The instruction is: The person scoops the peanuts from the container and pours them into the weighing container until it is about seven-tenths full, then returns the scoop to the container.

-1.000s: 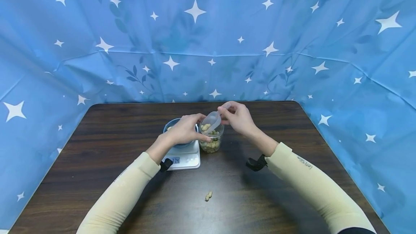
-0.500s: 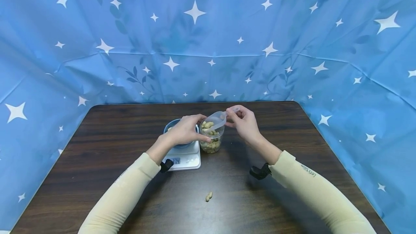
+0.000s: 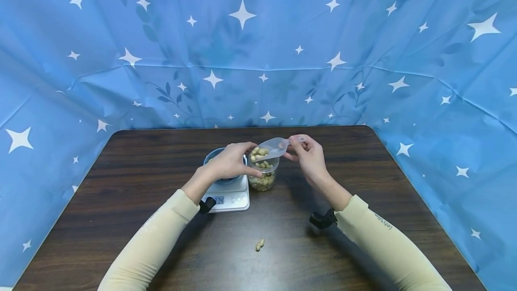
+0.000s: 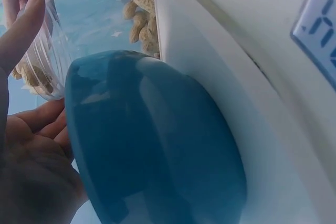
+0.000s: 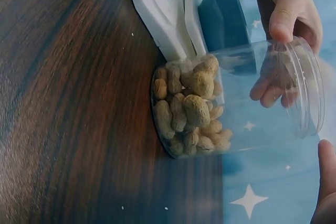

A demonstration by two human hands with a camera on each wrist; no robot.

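Note:
My left hand (image 3: pixel 229 161) grips the rim of a clear jar (image 3: pixel 263 182), thumb at the near side and fingers behind. In the right wrist view peanuts (image 5: pixel 197 111) fill the jar's lower part. My right hand (image 3: pixel 310 158) pinches the handle of a translucent scoop (image 3: pixel 278 147) over the jar mouth. Several peanuts (image 3: pixel 260 152) show at the scoop's front end. The left wrist sits beside a blue bowl (image 4: pixel 157 145), which stands on a white kitchen scale (image 3: pixel 234 202) left of the jar. My left forearm partly hides bowl and scale.
One loose peanut (image 3: pixel 260 244) lies on the dark wooden table (image 3: pixel 323 255), nearer the front. A blue curtain (image 3: pixel 258 48) with white stars hangs behind the table's far edge.
My right hand has moved right and slightly down, tipping the scoop from steep to nearly level, with peanuts showing at its front. The left hand keeps its grip on the jar.

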